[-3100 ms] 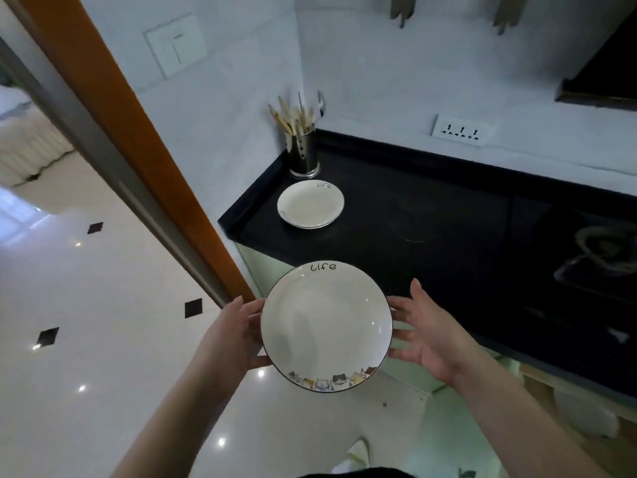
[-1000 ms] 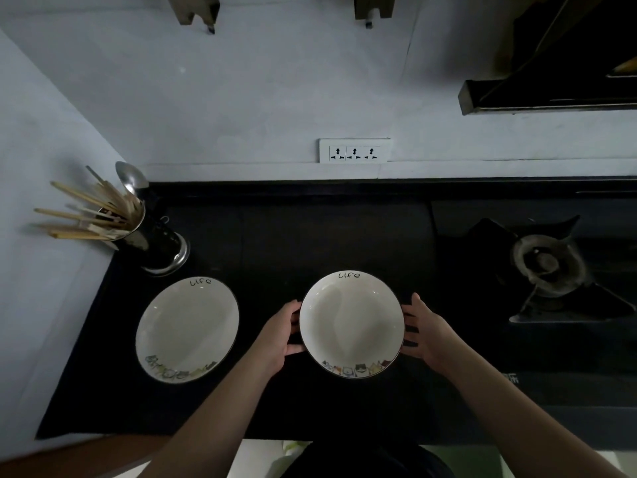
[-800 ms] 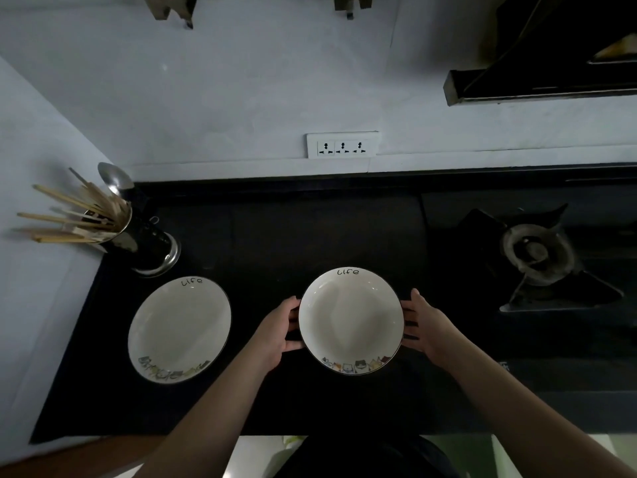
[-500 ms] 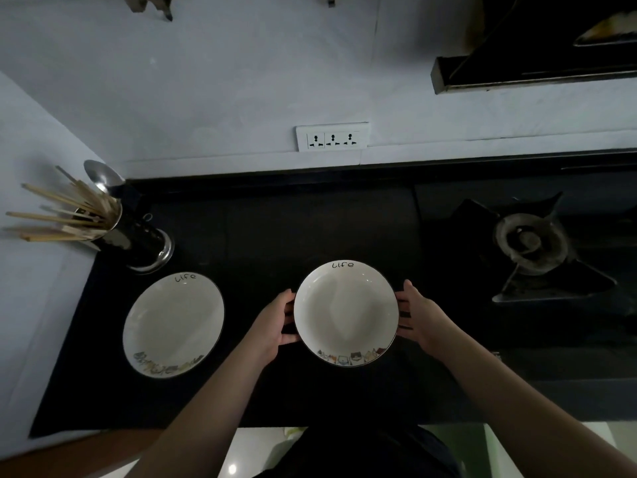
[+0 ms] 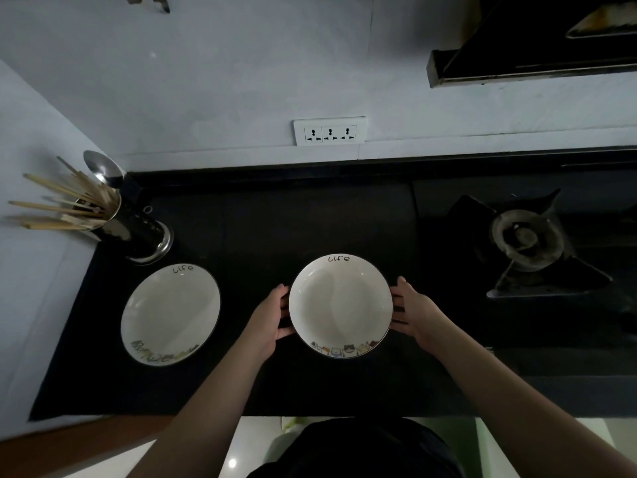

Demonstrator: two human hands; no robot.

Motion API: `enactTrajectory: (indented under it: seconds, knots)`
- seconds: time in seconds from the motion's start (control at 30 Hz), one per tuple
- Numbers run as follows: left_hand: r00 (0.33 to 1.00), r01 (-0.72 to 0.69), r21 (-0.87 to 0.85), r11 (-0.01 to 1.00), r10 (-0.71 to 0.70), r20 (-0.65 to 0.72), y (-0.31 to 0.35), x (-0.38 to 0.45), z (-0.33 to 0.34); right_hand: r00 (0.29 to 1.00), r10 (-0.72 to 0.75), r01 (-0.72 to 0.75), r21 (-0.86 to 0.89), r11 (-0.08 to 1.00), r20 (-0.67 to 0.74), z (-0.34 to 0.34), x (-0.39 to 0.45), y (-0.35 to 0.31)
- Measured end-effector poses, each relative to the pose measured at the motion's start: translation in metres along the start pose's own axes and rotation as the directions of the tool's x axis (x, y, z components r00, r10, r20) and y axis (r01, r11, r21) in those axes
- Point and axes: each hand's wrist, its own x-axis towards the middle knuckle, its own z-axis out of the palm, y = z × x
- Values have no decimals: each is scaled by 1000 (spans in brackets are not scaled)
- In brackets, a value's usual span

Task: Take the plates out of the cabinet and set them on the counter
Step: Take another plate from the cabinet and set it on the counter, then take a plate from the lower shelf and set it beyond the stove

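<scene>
Fingers of my left hand (image 5: 267,317) and right hand (image 5: 415,310) grip the right-hand plate (image 5: 340,306) at its sides over the black counter (image 5: 275,219).

Both arms are reaching forward. Left hand (image 5: 267,319) and right hand (image 5: 415,310) are cupping opposite sides of the plate (image 5: 339,305), fingers curling under its rim.

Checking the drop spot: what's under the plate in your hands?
Around the held plate only bare black counter shows. The patch directly beneath is covered by the plate, as are the fingertips of the left hand and right hand.
</scene>
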Motion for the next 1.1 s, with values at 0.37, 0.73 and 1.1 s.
enactTrajectory:
  seconds: [0.37,0.73,1.1]
  knots:
    - [901,-364,565,740,433,13,-15,-14,-40,925,-372,306,-427,851,-77,-3,-2,3]
    - [584,-324,936,-139,749,313,-24,-62,-105,701,-671,504,-834,224,244,48,-62,30]
    - [525,-394,885,-247,730,438,-60,-87,-225,651,-708,350,-936,-40,273,133,-150,106]
